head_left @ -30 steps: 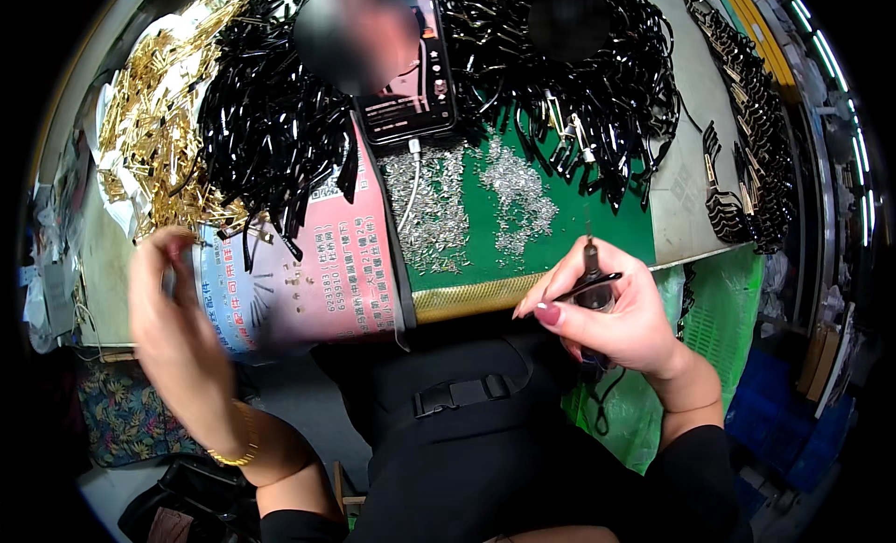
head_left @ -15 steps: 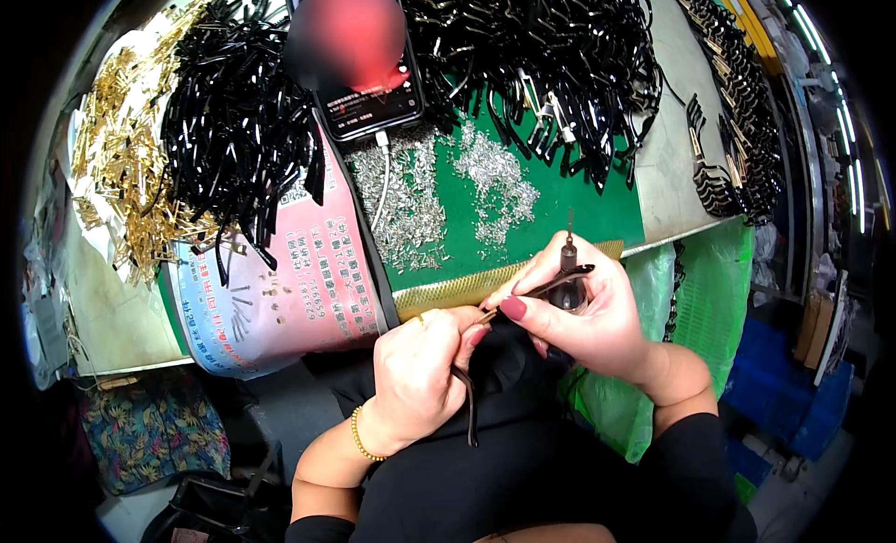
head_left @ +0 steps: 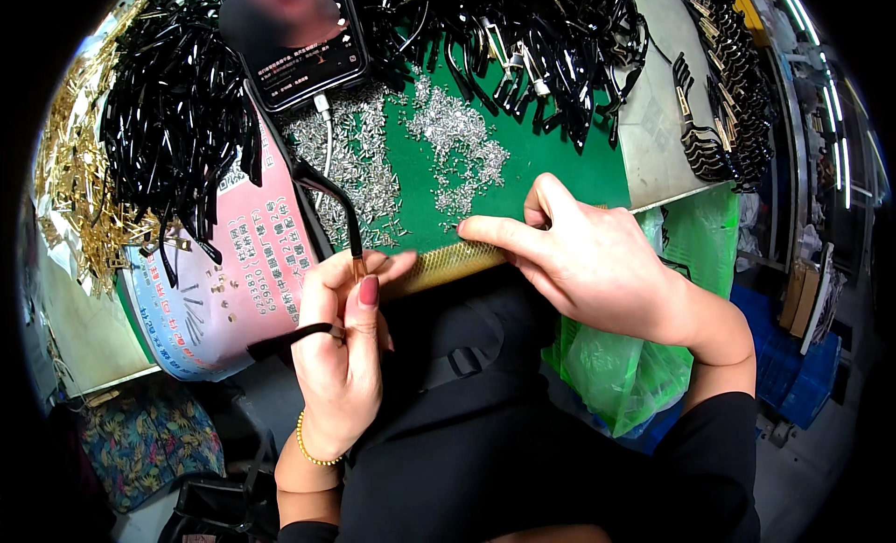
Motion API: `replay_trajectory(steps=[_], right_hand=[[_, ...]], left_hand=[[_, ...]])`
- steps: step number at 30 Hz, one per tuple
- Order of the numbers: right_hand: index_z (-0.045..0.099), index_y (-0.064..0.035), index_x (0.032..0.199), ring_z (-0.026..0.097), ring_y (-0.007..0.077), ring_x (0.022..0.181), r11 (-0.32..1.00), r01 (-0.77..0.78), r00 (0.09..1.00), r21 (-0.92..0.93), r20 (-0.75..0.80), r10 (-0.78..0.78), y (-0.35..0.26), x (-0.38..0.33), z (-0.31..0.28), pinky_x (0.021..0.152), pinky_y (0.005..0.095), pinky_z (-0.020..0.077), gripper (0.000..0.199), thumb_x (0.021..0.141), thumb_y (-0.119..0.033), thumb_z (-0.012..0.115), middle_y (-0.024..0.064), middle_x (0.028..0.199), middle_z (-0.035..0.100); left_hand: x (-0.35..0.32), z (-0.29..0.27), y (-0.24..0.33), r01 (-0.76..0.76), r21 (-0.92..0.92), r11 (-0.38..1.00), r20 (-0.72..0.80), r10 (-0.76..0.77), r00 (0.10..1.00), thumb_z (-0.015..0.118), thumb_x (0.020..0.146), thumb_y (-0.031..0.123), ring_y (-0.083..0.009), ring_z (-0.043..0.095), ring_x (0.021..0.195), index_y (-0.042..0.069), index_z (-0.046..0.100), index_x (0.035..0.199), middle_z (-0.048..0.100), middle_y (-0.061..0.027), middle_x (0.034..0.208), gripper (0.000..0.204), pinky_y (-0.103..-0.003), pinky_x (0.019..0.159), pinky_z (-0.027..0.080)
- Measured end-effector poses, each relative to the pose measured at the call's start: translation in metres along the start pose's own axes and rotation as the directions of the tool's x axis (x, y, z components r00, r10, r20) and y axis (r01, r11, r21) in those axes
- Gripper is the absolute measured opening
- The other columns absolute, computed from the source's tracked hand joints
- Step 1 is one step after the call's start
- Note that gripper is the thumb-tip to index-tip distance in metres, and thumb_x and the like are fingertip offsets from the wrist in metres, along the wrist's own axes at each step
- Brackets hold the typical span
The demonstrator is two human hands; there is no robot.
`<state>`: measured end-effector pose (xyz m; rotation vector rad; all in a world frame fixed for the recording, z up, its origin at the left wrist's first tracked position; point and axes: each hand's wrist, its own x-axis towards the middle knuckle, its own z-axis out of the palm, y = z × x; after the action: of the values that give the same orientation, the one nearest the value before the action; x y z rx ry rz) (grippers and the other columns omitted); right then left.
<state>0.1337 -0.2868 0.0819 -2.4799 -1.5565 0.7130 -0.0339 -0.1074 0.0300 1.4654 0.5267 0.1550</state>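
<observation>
Two eyeglass temples are in my left hand [head_left: 341, 342], whose fingers are closed round them. A black temple [head_left: 345, 205] with a gold-brown end rises from the fingertips. Another dark temple [head_left: 291, 339] pokes out to the left from between the fingers. My right hand [head_left: 597, 267] is palm down over the table's front edge, index finger stretched to the near edge of a pile of tiny silver screws [head_left: 457, 151]. Its other fingers curl under, and what they hold, if anything, is hidden. No screwdriver shows now.
A phone [head_left: 294, 62] with a white cable lies beyond more small metal parts [head_left: 359, 169] on the green mat [head_left: 551, 160]. Heaps of black temples [head_left: 177, 104] and gold pieces [head_left: 70, 179] lie left; more black temples [head_left: 523, 39] lie behind. Gold mesh [head_left: 448, 266] lines the front edge. A green bag [head_left: 616, 375] hangs right.
My hands have moved apart. The left has shifted left and turned, still holding temples; the right has left the temple and reached to the screws. The screwdriver has gone from sight.
</observation>
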Motion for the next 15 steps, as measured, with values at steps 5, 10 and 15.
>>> replay_trajectory(steps=[5, 10, 15], right_hand=[[0.059, -0.0207, 0.132, 0.066, 0.0258, 0.07, 1.0, 0.024, 0.998, 0.006, -0.062, -0.023, 0.003, 0.0, 0.004, 0.048, 0.0346, 0.0505, 0.045, 0.089, -0.011, 0.064, 0.0135, 0.091, 0.052], [0.06, -0.0214, 0.132, 0.064, 0.0245, 0.067, 1.0, 0.017, 0.999, -0.002, -0.031, -0.017, 0.001, 0.004, 0.002, 0.049, 0.0347, 0.0501, 0.045, 0.088, -0.01, 0.064, 0.0115, 0.089, 0.051], [0.06, -0.0246, 0.133, 0.061, 0.0235, 0.068, 0.999, -0.021, 1.0, -0.033, 0.0, 0.021, -0.001, 0.006, 0.002, 0.05, 0.036, 0.0495, 0.045, 0.09, -0.013, 0.064, 0.0075, 0.089, 0.05]], left_hand=[[0.015, 0.01, 0.006, 0.061, -0.091, 0.994, 0.083, -0.054, 0.995, 0.043, 0.108, 0.012, -0.0038, 0.046, 0.054, 0.001, 0.048, 0.12, 0.067, -0.0223, 0.123, 0.017, -0.017, 0.053, 0.04], [0.013, 0.01, 0.008, 0.105, -0.084, 0.991, 0.192, -0.087, 0.978, 0.044, 0.107, 0.009, -0.0056, 0.052, 0.06, -0.004, 0.048, 0.121, 0.069, -0.0185, 0.119, 0.019, -0.02, 0.056, 0.047], [0.003, 0.003, 0.003, 0.07, -0.096, 0.993, 0.091, -0.062, 0.994, 0.045, 0.107, 0.008, -0.0066, 0.056, 0.063, -0.005, 0.05, 0.123, 0.071, -0.017, 0.113, 0.021, -0.02, 0.059, 0.048]])
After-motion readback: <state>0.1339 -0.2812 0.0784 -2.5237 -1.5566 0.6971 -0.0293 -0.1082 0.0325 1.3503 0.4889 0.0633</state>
